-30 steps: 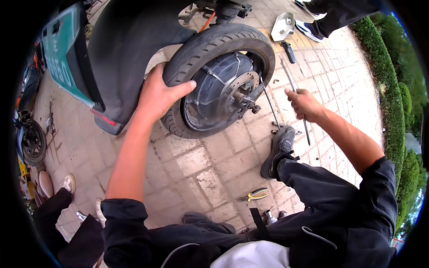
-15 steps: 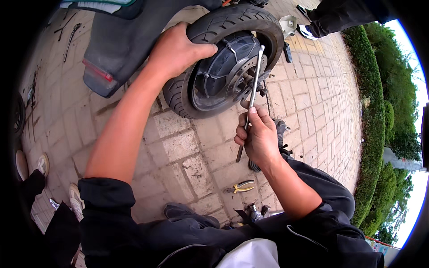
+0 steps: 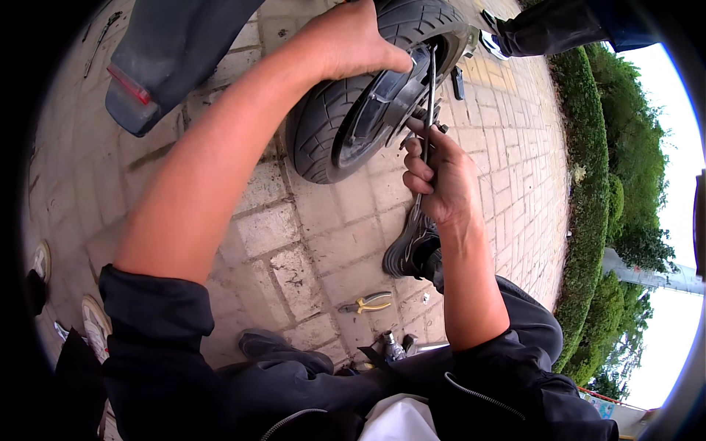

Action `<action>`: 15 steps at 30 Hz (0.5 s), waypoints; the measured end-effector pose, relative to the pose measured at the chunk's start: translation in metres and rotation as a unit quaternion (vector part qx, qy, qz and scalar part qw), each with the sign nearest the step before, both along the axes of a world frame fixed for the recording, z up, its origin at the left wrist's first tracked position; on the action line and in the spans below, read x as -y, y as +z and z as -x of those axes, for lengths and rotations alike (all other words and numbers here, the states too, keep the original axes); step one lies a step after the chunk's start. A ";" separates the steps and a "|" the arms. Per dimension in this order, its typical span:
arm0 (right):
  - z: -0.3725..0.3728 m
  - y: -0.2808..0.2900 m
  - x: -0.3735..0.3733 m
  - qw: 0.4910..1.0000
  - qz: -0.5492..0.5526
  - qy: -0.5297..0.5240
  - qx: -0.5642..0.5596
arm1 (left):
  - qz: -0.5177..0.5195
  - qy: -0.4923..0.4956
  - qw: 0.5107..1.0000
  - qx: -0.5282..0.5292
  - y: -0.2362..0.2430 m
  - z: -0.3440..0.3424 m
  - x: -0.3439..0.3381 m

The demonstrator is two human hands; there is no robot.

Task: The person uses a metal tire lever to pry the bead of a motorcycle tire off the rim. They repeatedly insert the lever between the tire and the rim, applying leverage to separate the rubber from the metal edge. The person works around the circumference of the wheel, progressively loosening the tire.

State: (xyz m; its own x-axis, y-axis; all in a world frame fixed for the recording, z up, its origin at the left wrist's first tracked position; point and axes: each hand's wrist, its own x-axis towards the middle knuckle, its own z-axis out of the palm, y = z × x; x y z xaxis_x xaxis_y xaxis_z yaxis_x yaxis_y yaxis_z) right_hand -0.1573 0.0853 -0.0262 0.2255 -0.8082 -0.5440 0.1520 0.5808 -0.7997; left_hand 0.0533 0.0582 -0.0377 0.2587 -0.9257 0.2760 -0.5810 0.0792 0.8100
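Note:
A black scooter tire (image 3: 323, 132) on its wheel stands tilted in front of me. My left hand (image 3: 357, 40) grips its top, the thumb reaching over the sidewall toward the dark hub (image 3: 397, 95). In my right hand (image 3: 445, 176) is a long slim metal tire lever (image 3: 431, 92), held nearly upright. Its upper end reaches in at the rim on the wheel's right side, though the exact contact is hard to see. The right fingers are close to the axle (image 3: 423, 115) and partly hide it.
Yellow-handled pliers (image 3: 368, 302) lie on the paving near my feet, with metal tools (image 3: 393, 345) beside them. A dark scooter tail with a red reflector (image 3: 129, 84) is at the upper left. Another person's legs (image 3: 559, 28) are at the upper right. A hedge (image 3: 581, 206) borders the right.
The lever's tip has moved up into the rim, and my right hand has come up close to the axle. The wheel has turned more edge-on. My left hand still holds the tire.

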 end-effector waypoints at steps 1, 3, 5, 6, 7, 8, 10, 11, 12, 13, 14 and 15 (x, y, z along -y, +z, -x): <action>-0.002 0.000 0.004 1.000 -0.008 -0.006 -0.007 | -0.038 -0.022 0.999 -0.016 0.011 -0.006 -0.002; -0.003 0.000 0.008 0.999 -0.015 -0.031 0.005 | -0.073 -0.054 0.995 -0.045 0.023 -0.011 -0.002; -0.004 -0.002 0.014 0.999 -0.017 -0.038 0.023 | -0.073 -0.060 0.994 -0.052 0.025 -0.008 0.000; -0.004 -0.003 0.017 0.999 -0.016 -0.031 0.035 | -0.075 -0.053 0.995 -0.049 0.025 -0.007 0.002; -0.004 -0.005 0.020 0.998 -0.016 -0.025 0.047 | -0.078 -0.048 0.995 -0.046 0.025 -0.004 0.003; -0.002 -0.006 0.025 0.998 -0.019 -0.022 0.062 | -0.111 -0.053 0.992 -0.038 0.033 -0.003 0.005; 0.000 -0.011 0.033 0.995 -0.033 -0.014 0.093 | -0.140 -0.032 0.989 -0.027 0.037 0.004 0.009; -0.002 -0.011 0.036 0.993 -0.041 -0.007 0.111 | -0.137 -0.017 0.990 -0.022 0.037 0.006 0.009; -0.006 -0.011 0.037 0.994 -0.044 -0.003 0.105 | -0.134 -0.002 0.991 -0.017 0.037 0.007 0.010; -0.008 -0.012 0.039 0.993 -0.046 0.003 0.107 | -0.131 0.013 0.991 -0.012 0.036 0.007 0.010; -0.007 -0.011 0.043 0.993 -0.045 0.004 0.107 | -0.140 -0.007 0.990 -0.019 0.039 0.007 0.010; -0.007 -0.011 0.047 0.993 -0.045 0.006 0.107 | -0.149 -0.027 0.988 -0.026 0.042 0.005 0.009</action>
State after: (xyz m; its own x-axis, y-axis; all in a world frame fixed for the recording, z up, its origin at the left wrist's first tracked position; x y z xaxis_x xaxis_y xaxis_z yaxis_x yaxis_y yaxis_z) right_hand -0.1506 0.0384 -0.0375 0.3522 -0.7548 -0.5534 0.3056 0.6516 -0.6943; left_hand 0.0481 0.0493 0.0047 0.2129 -0.9768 -0.0239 -0.5394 -0.1379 0.8307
